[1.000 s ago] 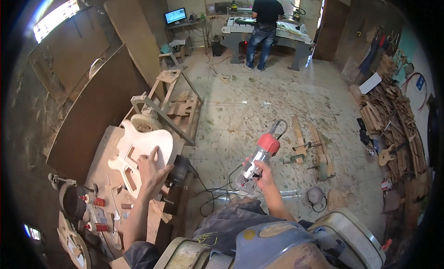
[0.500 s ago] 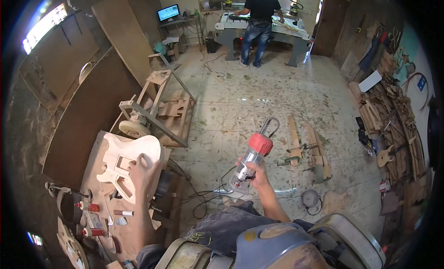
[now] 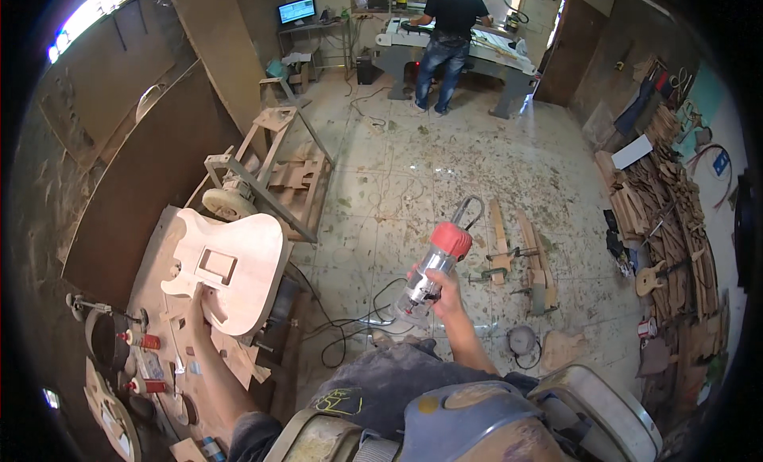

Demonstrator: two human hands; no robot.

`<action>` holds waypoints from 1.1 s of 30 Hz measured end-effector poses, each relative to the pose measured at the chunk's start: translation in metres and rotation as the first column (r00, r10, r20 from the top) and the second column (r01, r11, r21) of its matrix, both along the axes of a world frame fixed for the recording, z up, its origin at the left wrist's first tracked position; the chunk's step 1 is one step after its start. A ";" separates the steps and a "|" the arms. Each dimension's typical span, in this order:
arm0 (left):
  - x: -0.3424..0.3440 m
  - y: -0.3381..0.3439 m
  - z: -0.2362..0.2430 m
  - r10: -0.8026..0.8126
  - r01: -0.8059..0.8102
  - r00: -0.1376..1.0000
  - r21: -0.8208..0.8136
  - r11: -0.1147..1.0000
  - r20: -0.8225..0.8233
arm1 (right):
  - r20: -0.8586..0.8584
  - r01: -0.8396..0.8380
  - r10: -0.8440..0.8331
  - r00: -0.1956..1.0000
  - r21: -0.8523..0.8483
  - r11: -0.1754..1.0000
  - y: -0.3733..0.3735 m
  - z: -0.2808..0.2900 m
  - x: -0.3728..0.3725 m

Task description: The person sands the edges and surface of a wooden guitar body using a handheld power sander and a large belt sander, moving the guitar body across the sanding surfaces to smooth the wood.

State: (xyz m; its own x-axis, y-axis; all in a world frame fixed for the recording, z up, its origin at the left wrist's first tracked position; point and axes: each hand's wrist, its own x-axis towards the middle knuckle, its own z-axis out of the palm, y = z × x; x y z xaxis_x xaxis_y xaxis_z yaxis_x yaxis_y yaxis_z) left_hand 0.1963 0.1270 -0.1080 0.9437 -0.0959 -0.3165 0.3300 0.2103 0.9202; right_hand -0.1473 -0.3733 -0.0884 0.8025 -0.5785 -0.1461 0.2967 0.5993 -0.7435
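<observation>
An unfinished pale wooden guitar body (image 3: 258,259) with routed cavities is over the cluttered workbench (image 3: 151,251) at my left. My left hand (image 3: 200,297) grips its near edge beside the lower cavity; the fingers underneath are hidden. My right hand (image 3: 447,293) is closed around a trim router (image 3: 435,263) with a red top, a metal body and a clear base. The router is tilted in front of me, apart from the guitar body, and its cord loops from the red end.
Bottles (image 3: 143,340) and small scraps lie on the bench. A black cable (image 3: 342,323) trails over the floor. Clamped wood strips (image 3: 536,259) lie at right, near a timber stack (image 3: 675,224). Beyond, a person (image 3: 449,41) stands at a large machine (image 3: 513,61).
My left hand has left the upper face of the guitar body and now grips its near edge. The body has shifted slightly rightward on the bench. The router stays in my right hand.
</observation>
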 end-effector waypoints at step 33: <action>-0.121 -0.136 0.025 0.559 -0.543 0.829 -0.222 0.810 0.016 | 0.079 -0.078 0.096 0.992 -0.203 0.976 0.047 0.053 0.029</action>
State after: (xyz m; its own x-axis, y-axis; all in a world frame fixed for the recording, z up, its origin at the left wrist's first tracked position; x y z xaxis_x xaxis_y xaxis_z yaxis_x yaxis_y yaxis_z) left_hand 0.0754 -0.0092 -0.0827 0.8774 0.3948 -0.2727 0.0337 0.5163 0.8558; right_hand -0.1181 -0.3261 -0.0353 0.8557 -0.5160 0.0387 0.3196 0.4681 -0.8238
